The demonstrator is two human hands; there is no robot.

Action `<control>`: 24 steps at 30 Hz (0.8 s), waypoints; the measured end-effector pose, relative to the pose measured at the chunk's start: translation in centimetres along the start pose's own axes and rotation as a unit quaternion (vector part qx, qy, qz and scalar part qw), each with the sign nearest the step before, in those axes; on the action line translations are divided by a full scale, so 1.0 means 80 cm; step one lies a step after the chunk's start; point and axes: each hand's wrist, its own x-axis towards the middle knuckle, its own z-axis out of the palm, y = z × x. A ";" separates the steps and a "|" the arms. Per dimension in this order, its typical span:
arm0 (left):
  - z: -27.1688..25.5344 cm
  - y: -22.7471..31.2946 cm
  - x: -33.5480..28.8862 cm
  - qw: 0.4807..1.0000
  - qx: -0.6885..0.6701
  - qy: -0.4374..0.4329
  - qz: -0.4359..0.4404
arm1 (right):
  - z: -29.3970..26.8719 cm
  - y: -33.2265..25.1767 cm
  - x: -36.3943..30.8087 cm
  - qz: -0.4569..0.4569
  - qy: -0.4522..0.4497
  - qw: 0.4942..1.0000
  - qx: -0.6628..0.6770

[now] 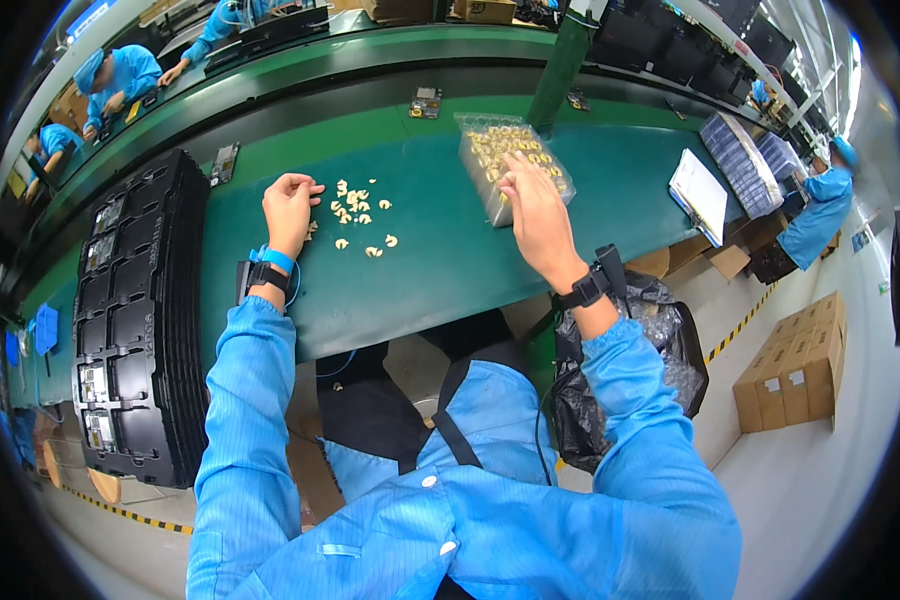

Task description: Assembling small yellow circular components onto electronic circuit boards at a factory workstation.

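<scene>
My left hand (288, 210) is over the green work mat, thumb and fingertips drawn together in a pinch; whatever lies between them is too small to make out. Just right of it, small cream-coloured curved pieces (355, 203) lie loosely scattered, some partly behind the hand. My right hand (540, 215) reaches over the near part of a clear plastic tray (497, 203), its fingers bent close together at the pieces inside. Rows of similar cream and yellowish parts (500, 145) fill this tray. What the right fingertips grip, if anything, is hidden.
Stacked black trays (135, 320) holding electronic boards stand at left. Circuit boards lie at the bench's back (425, 102) and beside the stack (224, 164). A clipboard (698, 195) and clear packed trays (740, 163) sit right. Below are a black bag (685, 350) and cartons (792, 362). Co-workers sit far left.
</scene>
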 end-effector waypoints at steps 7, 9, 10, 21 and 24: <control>0.007 0.011 0.010 0.999 0.010 0.001 0.032 | 0.003 0.007 0.001 -0.003 0.027 1.000 -0.010; 0.006 0.008 0.005 1.000 0.009 0.001 0.023 | -0.002 0.000 -0.003 0.000 0.043 0.999 0.010; 0.004 0.007 0.006 1.000 0.009 -0.001 0.023 | -0.004 -0.003 -0.001 0.000 0.060 0.998 0.031; 0.000 0.002 0.008 1.000 0.000 -0.010 0.016 | 0.004 0.005 -0.001 -0.013 0.047 0.999 0.015; 0.000 0.013 0.002 0.999 -0.038 -0.006 0.014 | 0.010 0.007 -0.013 -0.011 0.036 0.999 0.016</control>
